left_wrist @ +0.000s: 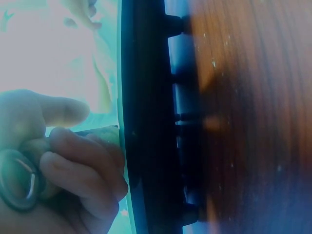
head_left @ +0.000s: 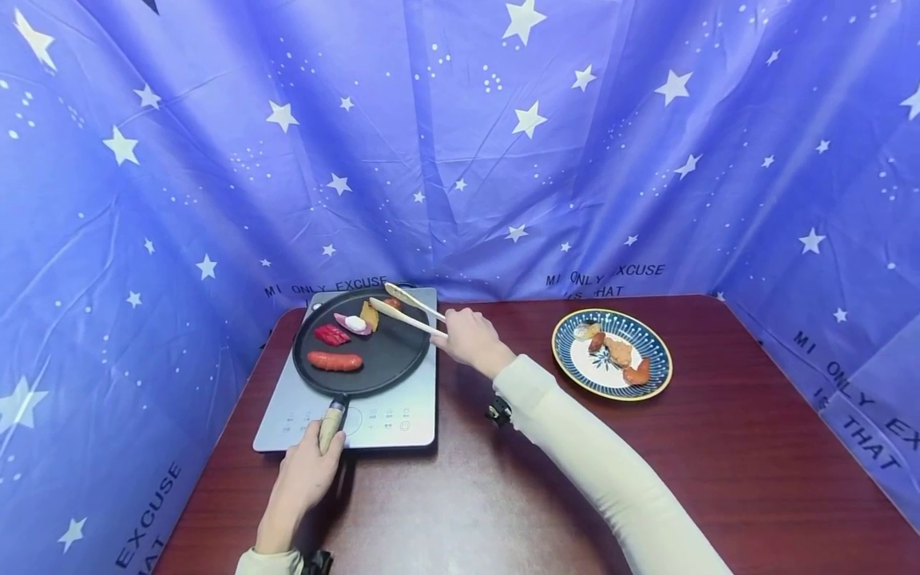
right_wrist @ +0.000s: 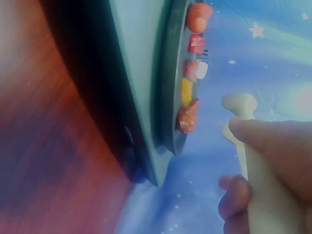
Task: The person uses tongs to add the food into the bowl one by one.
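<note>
Left wrist view alone: small black feet (left_wrist: 174, 26) between cooker (head_left: 420, 399) and worktop (head_left: 460, 495). Right wrist view alone: backdrop (head_left: 460, 160) visible between the tong tips and the food. Head view alone: plate and contents.

Tongs, one pair (head_left: 411, 321): pale, wood-toned, slender; tips parted, above the pan's far right part. Right hand (head_left: 470, 339): grip curled about the tongs. Left hand (head_left: 305, 475): grip wrapped round the pan handle (head_left: 330, 427), beige.

Pan (head_left: 388, 363): round, black, shallow, on the cooker. Contents: scored red sausage (head_left: 335, 362); red piece (head_left: 331, 334); purple-and-white piece (head_left: 353, 323); yellow piece (head_left: 370, 322); small reddish-brown piece (head_left: 392, 303).

Plate (head_left: 652, 343): blue-and-white, yellow rim, well right of the pan. Contents: tan piece (head_left: 618, 351), orange-red piece (head_left: 636, 373), brown piece (head_left: 596, 343), pale-and-yellow item (head_left: 587, 330).
</note>
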Demonstrator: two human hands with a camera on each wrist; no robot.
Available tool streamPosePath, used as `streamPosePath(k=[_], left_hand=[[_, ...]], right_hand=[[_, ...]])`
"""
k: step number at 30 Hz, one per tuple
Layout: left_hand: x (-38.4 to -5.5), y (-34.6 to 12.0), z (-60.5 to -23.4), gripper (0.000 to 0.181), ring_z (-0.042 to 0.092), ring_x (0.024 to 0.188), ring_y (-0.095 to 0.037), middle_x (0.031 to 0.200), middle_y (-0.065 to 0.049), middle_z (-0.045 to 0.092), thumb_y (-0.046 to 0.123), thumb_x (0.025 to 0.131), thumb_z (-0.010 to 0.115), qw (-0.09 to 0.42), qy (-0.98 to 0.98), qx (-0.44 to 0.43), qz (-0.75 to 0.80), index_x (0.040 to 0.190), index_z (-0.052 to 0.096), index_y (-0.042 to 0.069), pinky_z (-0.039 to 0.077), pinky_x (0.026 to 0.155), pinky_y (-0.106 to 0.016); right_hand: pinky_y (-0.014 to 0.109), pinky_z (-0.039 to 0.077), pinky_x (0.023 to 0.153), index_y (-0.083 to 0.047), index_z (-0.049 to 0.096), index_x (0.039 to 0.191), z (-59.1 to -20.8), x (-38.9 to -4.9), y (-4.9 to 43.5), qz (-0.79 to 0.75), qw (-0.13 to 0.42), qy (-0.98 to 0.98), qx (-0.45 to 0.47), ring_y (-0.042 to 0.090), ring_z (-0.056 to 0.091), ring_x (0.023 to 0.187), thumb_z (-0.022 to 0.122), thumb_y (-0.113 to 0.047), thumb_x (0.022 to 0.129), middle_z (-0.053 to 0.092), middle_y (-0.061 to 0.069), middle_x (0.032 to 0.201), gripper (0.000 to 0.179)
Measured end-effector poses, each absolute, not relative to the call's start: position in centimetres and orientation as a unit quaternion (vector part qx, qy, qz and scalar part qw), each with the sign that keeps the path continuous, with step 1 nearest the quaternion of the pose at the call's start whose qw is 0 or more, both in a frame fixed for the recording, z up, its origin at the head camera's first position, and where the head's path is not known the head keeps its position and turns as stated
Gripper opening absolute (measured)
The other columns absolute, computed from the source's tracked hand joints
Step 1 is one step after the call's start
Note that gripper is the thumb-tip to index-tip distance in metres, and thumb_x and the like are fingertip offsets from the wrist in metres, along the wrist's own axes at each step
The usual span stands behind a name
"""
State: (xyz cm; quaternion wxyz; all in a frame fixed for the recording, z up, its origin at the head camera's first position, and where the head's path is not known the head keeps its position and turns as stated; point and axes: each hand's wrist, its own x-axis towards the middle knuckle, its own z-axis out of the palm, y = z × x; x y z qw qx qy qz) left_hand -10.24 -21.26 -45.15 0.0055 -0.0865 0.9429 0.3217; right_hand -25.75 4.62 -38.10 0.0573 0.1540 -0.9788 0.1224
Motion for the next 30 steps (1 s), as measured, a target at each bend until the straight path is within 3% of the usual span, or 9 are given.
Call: streamPosePath(k=[13,30], left_hand=[[-10.3,-21.3,-45.4,0.045,0.054,0.066,-0.027,0.073,-0.010,0.054,0.037,0.094,0.051,0.002,0.944,-0.091,0.317,0.125,0.046,0.005,0.041,0.057,-0.042],[-10.5,-21.3,-45.4,0.049,0.054,0.066,-0.027,0.073,-0.010,0.053,0.037,0.095,0.050,0.007,0.944,-0.098,0.315,0.130,0.044,0.003,0.042,0.058,-0.043]], right_hand=[[0.045,0.044,0.051,-0.007,0.057,0.087,-37.2,-22.9,12.0,0.113,0.080,-0.982,0.127,0.031,0.057,0.057,0.069,-0.045,0.082,0.054,0.008,0.063,0.040],[0.040,0.034,0.041,-0.008,0.050,0.073,-38.5,-18.3,21.7,0.104,0.150,-0.977,0.106,0.027,0.046,0.047,0.069,-0.045,0.082,0.043,0.004,0.055,0.043]])
